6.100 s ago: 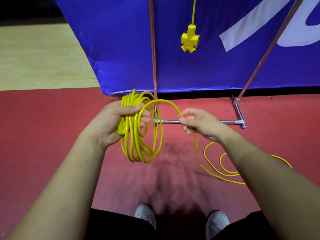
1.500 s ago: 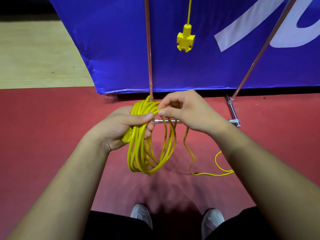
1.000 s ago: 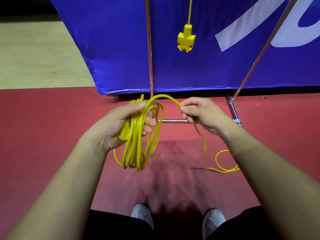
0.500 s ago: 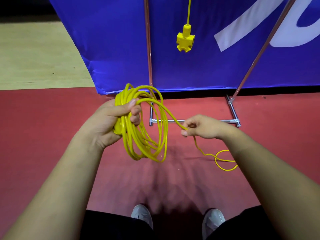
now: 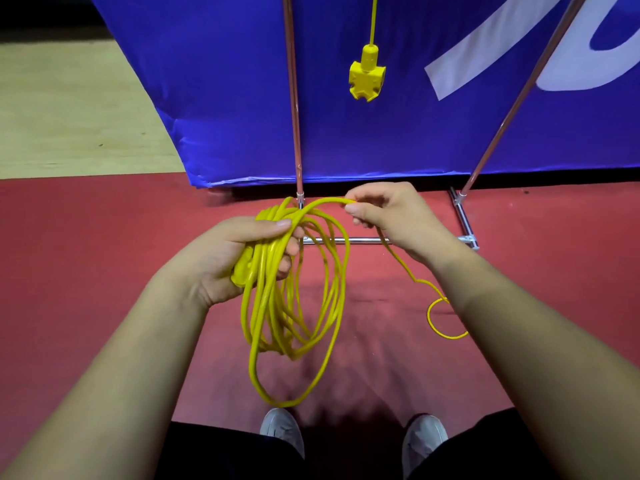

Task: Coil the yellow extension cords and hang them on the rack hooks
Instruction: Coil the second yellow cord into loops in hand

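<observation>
The hanging loops of thin yellow extension cord (image 5: 294, 306) are gripped at their top by the left hand (image 5: 239, 258). An arched strand (image 5: 322, 202) is pinched by the right hand (image 5: 391, 216), just right of the left hand; the slack tail (image 5: 445, 322) lies farther right, on the red floor (image 5: 104, 271).

Light was bright and even, colours saturated — a soft dark shadow pooled on the red floor (image 5: 86, 258) toward its near edge; the cord loops (image 5: 263, 306) were slightly motion-blurred, with wide-angle warping at the frame edges.
</observation>
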{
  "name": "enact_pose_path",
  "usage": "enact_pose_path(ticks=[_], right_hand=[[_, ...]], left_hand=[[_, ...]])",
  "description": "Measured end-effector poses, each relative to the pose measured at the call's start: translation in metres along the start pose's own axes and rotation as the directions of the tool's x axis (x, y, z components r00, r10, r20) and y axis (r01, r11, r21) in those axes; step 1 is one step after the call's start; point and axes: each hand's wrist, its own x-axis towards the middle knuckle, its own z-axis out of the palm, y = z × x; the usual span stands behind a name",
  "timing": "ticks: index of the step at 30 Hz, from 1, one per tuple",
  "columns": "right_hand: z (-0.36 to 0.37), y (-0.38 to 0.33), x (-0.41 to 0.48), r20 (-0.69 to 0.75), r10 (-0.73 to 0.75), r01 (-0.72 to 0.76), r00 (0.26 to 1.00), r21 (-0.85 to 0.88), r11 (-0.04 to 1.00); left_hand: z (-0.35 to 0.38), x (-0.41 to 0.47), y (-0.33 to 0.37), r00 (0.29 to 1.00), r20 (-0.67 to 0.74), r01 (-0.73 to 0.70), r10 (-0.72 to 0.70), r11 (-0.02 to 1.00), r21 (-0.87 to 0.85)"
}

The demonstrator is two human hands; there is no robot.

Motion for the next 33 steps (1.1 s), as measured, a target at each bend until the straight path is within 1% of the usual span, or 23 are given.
enact_pose_path(ticks=[3, 6, 10, 13, 17, 20, 21, 23, 24, 26, 28, 29, 30, 33], right_hand=[[0.002, -0.007, 0.000, -0.027, -0.056, 0.056, 0.998, -0.007, 0.998], [-0.002, 0.000, 0.001, -0.057, -0.056, 0.053, 0.997, -0.059, 0.997], [-0.009, 0.019, 0.004, -0.129, -0.013, 0.004, 0.992, -0.068, 0.998], [-0.010, 0.029, 0.007, -0.161, 0.014, -0.020, 0.987, -0.035, 0.999], [-0.005, 0.041, 0.010, -0.162, 0.028, -0.040, 0.986, -0.069, 0.997], [-0.004, 0.058, 0.010, -0.110, 0.042, -0.065, 0.993, -0.215, 0.975], [-0.004, 0.068, 0.009, -0.077, 0.069, -0.087, 0.995, -0.268, 0.960], [-0.004, 0.089, 0.005, -0.015, 0.210, -0.201, 0.978, -0.367, 0.908], [-0.006, 0.104, 0.002, 0.010, 0.317, -0.285, 0.948, -0.410, 0.866], [-0.011, 0.130, -0.008, 0.044, 0.521, -0.433, 0.853, -0.500, 0.750], [-0.012, 0.147, -0.017, 0.021, 0.625, -0.515, 0.781, -0.544, 0.662], [-0.010, 0.149, -0.021, 0.011, 0.643, -0.540, 0.765, -0.532, 0.652], [-0.005, 0.146, -0.023, 0.016, 0.659, -0.573, 0.752, -0.480, 0.664], [0.017, 0.122, -0.024, 0.087, 0.694, -0.663, 0.715, -0.230, 0.712]], left_hand=[[0.003, 0.001, -0.001, 0.999, 0.047, -0.006, 0.007, 1.000, -0.012], [0.005, 0.001, -0.001, 0.996, 0.092, 0.017, -0.018, 1.000, 0.019], [0.009, 0.000, -0.002, 0.998, 0.042, 0.053, -0.056, 0.996, 0.069], [0.012, 0.000, -0.003, 0.998, 0.036, 0.043, -0.047, 0.995, 0.089], [0.012, 0.000, -0.003, 0.995, 0.099, -0.018, 0.021, 1.000, -0.021], [0.013, 0.003, -0.002, 0.994, 0.070, -0.073, 0.079, 0.994, -0.086], [0.013, 0.004, -0.002, 0.993, 0.048, -0.105, 0.111, 0.987, -0.123], [0.016, 0.004, 0.002, 0.984, -0.003, -0.176, 0.180, 0.961, -0.215], [0.017, 0.003, 0.005, 0.978, -0.036, -0.209, 0.207, 0.943, -0.260], [0.020, -0.001, 0.012, 0.966, -0.099, -0.260, 0.241, 0.907, -0.332], [0.020, -0.003, 0.018, 0.948, -0.157, -0.315, 0.277, 0.889, -0.332], [0.019, -0.002, 0.019, 0.936, -0.199, -0.341, 0.290, 0.886, -0.315], [0.017, -0.001, 0.019, 0.923, -0.245, -0.361, 0.295, 0.884, -0.297], [0.011, 0.006, 0.015, 0.874, -0.362, -0.404, 0.324, 0.898, -0.172]])
